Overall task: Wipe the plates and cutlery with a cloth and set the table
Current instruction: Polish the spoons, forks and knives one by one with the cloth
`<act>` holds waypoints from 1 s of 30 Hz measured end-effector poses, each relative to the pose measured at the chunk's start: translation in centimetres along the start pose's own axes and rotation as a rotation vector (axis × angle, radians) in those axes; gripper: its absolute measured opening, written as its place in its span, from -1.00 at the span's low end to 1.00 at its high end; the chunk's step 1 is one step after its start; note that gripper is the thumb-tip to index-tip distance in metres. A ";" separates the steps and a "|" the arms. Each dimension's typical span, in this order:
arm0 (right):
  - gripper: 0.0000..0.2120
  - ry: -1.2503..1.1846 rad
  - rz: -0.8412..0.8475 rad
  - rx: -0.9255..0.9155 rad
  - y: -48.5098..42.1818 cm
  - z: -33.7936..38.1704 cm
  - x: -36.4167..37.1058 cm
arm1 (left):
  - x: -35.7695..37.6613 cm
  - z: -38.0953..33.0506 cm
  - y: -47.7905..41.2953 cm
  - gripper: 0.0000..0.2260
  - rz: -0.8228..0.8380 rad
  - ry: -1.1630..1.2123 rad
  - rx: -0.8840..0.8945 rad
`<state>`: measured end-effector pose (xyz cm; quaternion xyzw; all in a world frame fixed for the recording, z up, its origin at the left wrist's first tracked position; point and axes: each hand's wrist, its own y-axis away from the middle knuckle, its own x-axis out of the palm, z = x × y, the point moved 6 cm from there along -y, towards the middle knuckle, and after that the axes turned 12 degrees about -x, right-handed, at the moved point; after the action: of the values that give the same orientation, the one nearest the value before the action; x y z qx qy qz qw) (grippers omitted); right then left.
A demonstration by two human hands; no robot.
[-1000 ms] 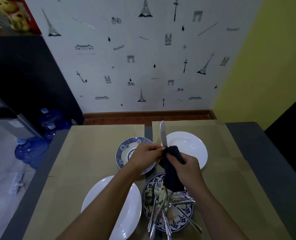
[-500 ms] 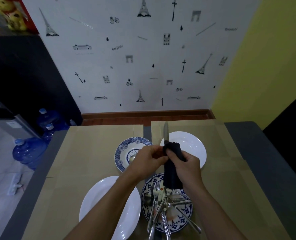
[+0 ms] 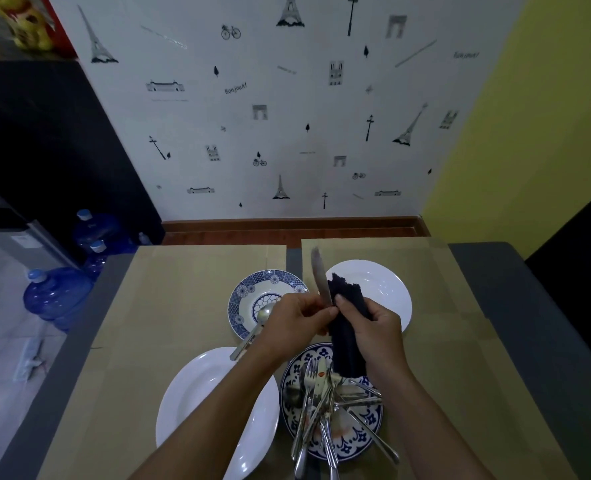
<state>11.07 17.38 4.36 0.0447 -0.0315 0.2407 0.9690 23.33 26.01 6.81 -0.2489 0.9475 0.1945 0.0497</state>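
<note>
Left hand [image 3: 292, 322] curls around the handle of a knife [image 3: 319, 271], whose blade points up and away, tilted slightly left and blurred. Right hand [image 3: 377, 327] grips a dark cloth [image 3: 347, 344], thumb pressed against the cloth right next to the knife; the cloth's upper end stands just beside the blade and its lower end hangs down. Both hands are above the middle of the bench [image 3: 501, 289], which is covered in brown paper [image 3: 190, 292].

4 plates lie below them. At the back, a blue-patterned plate [image 3: 249, 292] holds a spoon [image 3: 263, 316] whose handle reaches over its near rim, with a white plate [image 3: 387, 289] to its right. In front are a second white plate [image 3: 197, 400] and a second patterned plate [image 3: 363, 441] carrying a pile of cutlery [image 3: 316, 400]. Blue water bottles [image 3: 56, 296] stand on the floor to the left.
</note>
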 end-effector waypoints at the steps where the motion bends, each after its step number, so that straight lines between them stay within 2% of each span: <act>1: -0.86 -0.017 -0.002 0.018 0.1 -0.2 -0.1 | 0.2 0.1 0.1 -0.87 0.034 0.043 -0.009; 4: -0.82 -0.041 0.001 0.050 0.1 -0.6 -0.3 | 0.5 0.3 0.2 -0.81 0.075 0.150 -0.038; 7: -0.81 -0.075 -0.017 0.085 0.1 -0.9 -0.9 | -0.6 0.8 -0.1 -0.81 -0.039 0.157 -0.046; 9: -0.80 -0.106 -0.006 0.118 0.2 -1.2 -1.2 | -1.2 1.2 -0.5 -0.81 -0.091 0.056 -0.043; 13: -0.76 -0.051 0.093 0.137 0.3 -0.9 -0.4 | 0.1 1.5 -0.5 -0.80 0.010 -0.153 -0.027; 18: -0.85 0.053 0.099 0.089 0.0 -0.9 -0.2 | 0.9 1.9 0.0 -0.79 0.046 -0.372 0.026; 21: -0.90 0.050 0.011 0.057 -0.4 -0.8 -0.4 | 1.1 2.4 0.4 -0.80 0.097 -0.313 0.017; 24: -0.93 0.030 -0.106 0.048 -1.2 -1.1 -0.8 | 0.9 3.4 0.6 -0.82 0.070 -0.260 -0.009; 28: -0.78 0.094 -0.004 0.121 -1.4 -2.4 0.1 | -0.2 5.4 0.4 -0.86 -0.049 -0.133 -0.073; 30: -0.74 0.087 -0.011 0.164 -1.0 -3.4 0.1 | -1.0 6.2 0.1 -0.85 -0.104 -0.113 -0.109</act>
<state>11.79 16.94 0.92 0.1135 0.0308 0.2390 0.9639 24.12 28.97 1.37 -0.2889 0.9169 0.2567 0.0994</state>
